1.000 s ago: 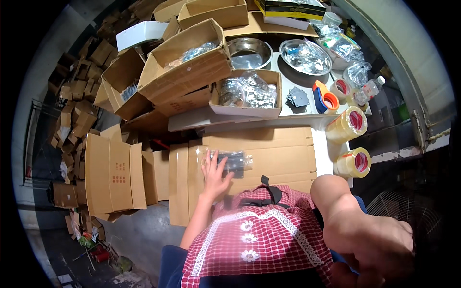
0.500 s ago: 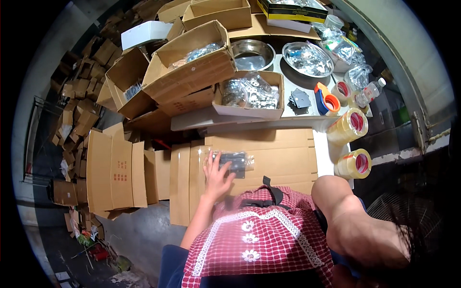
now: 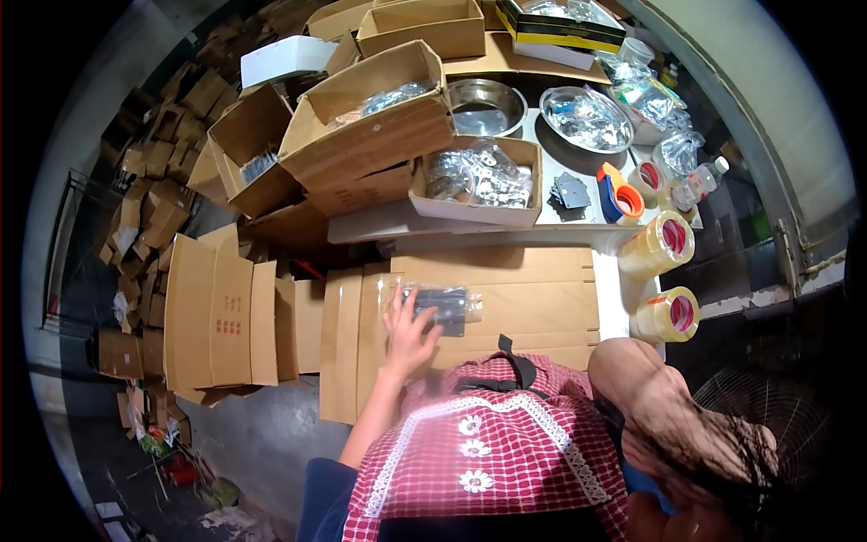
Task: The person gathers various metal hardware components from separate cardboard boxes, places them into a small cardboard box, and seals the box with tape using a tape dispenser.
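Note:
My left hand lies on a clear plastic bag that has flat dark grey pieces in or beneath it. Its fingers are spread and rest on the bag's left part, not wrapped round it. The bag lies on a flat cardboard sheet in front of me. A bare bent limb, seemingly my right arm, shows close at the lower right; my right hand is out of sight.
Behind the cardboard stand an open box of bagged metal parts, a steel bowl of parts and loose dark plates. Tape rolls, an orange-and-blue tape dispenser and a bottle line the right. Cardboard boxes stand left.
The view has shifted slightly, so the table's things sit a little lower and farther right. My left hand stays on the bag with its fingers spread.

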`<action>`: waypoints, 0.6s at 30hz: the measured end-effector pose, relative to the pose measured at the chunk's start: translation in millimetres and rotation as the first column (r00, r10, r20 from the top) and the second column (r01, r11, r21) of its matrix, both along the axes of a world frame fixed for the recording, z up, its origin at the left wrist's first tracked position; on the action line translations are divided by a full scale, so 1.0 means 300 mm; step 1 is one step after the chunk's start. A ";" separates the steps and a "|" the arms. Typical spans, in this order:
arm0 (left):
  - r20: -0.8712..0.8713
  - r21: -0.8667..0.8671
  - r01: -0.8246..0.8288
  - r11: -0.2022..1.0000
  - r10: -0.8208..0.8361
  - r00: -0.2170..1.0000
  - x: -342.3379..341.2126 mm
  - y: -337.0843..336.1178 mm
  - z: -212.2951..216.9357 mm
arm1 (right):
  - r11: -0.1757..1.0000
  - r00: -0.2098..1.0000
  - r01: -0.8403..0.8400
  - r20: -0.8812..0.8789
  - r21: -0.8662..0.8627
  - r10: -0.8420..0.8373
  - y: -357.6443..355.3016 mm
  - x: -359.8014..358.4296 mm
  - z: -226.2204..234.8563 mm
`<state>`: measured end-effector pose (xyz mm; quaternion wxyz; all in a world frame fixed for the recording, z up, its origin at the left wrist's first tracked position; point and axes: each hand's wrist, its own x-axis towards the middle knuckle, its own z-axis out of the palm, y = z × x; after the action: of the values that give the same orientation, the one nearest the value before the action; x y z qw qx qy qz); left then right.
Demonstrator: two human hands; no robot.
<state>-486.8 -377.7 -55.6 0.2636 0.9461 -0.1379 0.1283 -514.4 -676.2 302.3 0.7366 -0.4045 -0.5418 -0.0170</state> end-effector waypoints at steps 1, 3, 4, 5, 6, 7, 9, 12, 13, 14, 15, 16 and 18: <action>-0.001 -0.006 0.001 1.000 -0.001 1.000 0.001 -0.004 0.002 | 1.000 1.000 0.003 -0.004 -0.006 -0.003 0.000 -0.004 -0.001; 0.002 -0.011 0.003 1.000 -0.003 1.000 0.005 -0.011 0.006 | 1.000 1.000 0.014 -0.004 -0.007 -0.014 -0.011 -0.013 0.000; 0.005 -0.015 0.005 1.000 -0.005 1.000 0.003 -0.012 0.005 | 1.000 1.000 0.018 -0.006 -0.007 -0.018 -0.012 -0.019 0.003; 0.003 -0.015 0.005 1.000 -0.005 1.000 0.001 -0.011 0.002 | 1.000 1.000 0.024 -0.008 -0.015 -0.024 -0.014 -0.018 0.002; 0.007 -0.017 0.006 1.000 -0.006 1.000 0.000 -0.010 0.000 | 0.999 0.999 0.031 -0.015 -0.027 -0.032 -0.012 -0.023 0.002; 0.016 -0.021 0.010 1.000 -0.010 1.000 0.007 -0.013 0.001 | 0.998 0.999 0.045 -0.019 -0.046 -0.046 -0.006 -0.019 0.004; 0.016 -0.029 0.020 0.999 -0.020 1.000 0.012 -0.015 0.008 | 0.994 0.996 0.072 -0.040 -0.085 -0.076 -0.004 -0.017 0.011; 0.012 -0.038 -0.012 0.999 0.013 1.000 -0.008 0.019 -0.019 | 0.986 0.994 0.079 -0.064 -0.148 -0.090 0.027 -0.009 -0.004; 0.014 -0.041 -0.009 0.999 0.009 1.000 -0.001 0.013 -0.015 | 0.981 0.992 0.092 -0.068 -0.170 -0.105 0.025 -0.016 0.003; 0.017 -0.043 -0.006 0.999 0.006 1.000 0.005 0.006 -0.012 | 0.976 0.990 0.110 -0.070 -0.187 -0.125 0.021 -0.025 0.014; 0.010 -0.050 0.000 0.999 0.000 1.000 0.012 -0.003 -0.010 | 0.969 0.986 0.127 -0.078 -0.210 -0.146 0.017 -0.034 0.023; -0.003 -0.049 -0.009 0.999 0.009 1.000 0.004 0.004 -0.015 | 0.965 0.985 0.129 -0.086 -0.227 -0.152 0.018 -0.032 0.018; -0.009 -0.057 -0.030 0.998 0.029 1.000 -0.006 0.016 -0.026 | 0.954 0.980 0.130 -0.109 -0.269 -0.165 0.022 -0.040 0.018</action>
<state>-488.7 -372.9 -63.5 0.2892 0.9406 -0.1190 0.1321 -526.3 -669.7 307.6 0.7074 -0.5375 -0.4583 0.0259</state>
